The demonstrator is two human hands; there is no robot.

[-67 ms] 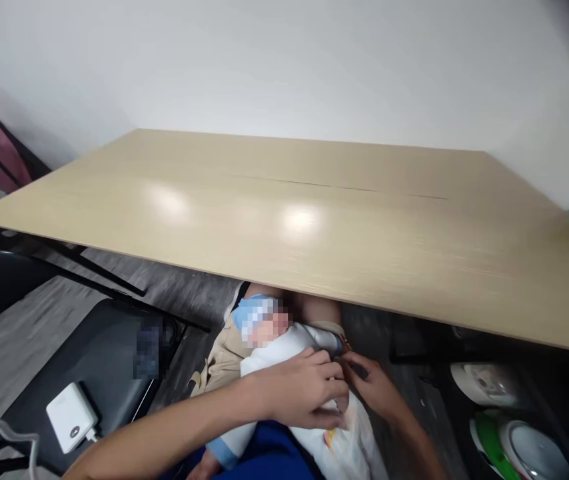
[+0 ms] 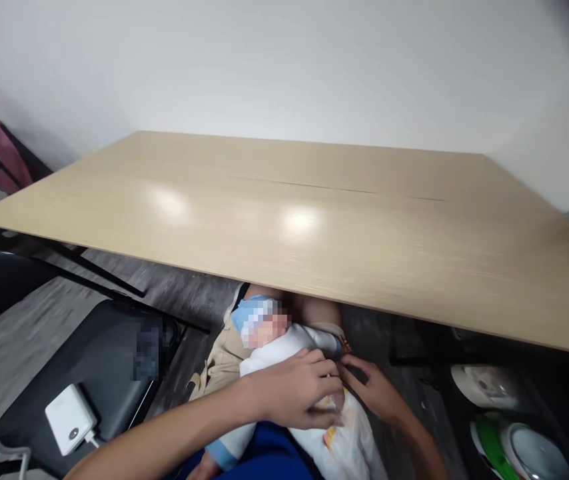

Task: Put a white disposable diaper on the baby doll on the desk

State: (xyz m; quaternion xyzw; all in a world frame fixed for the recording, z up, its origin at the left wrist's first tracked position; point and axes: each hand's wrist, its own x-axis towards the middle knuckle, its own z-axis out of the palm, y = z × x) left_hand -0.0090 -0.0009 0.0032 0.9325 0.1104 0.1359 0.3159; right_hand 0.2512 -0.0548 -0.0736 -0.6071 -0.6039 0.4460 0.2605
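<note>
On my lap lies a baby-sized figure, a doll or an infant, its face blurred out. It wears a light blue cap (image 2: 249,311), a white top (image 2: 284,348) with blue cuffs and a white diaper (image 2: 359,437) with yellow and orange marks. My left hand (image 2: 307,387) reaches across its belly, fingers curled at the top of the diaper; what they grip is partly hidden. At the far side of the waist is my right hand (image 2: 369,385), thumb and forefinger apart, fingertips close to the figure's small hand (image 2: 345,347).
A wooden table (image 2: 264,227) spans the view above my knees, its edge over my lap. To the left, a black chair (image 2: 84,353) carries a white power bank (image 2: 70,420) with a cable. Round white and green containers (image 2: 519,440) sit low at the right.
My left hand has shifted slightly left, and more of the diaper's yellow-marked top shows beside its fingers. My right hand's fingers have spread a little.
</note>
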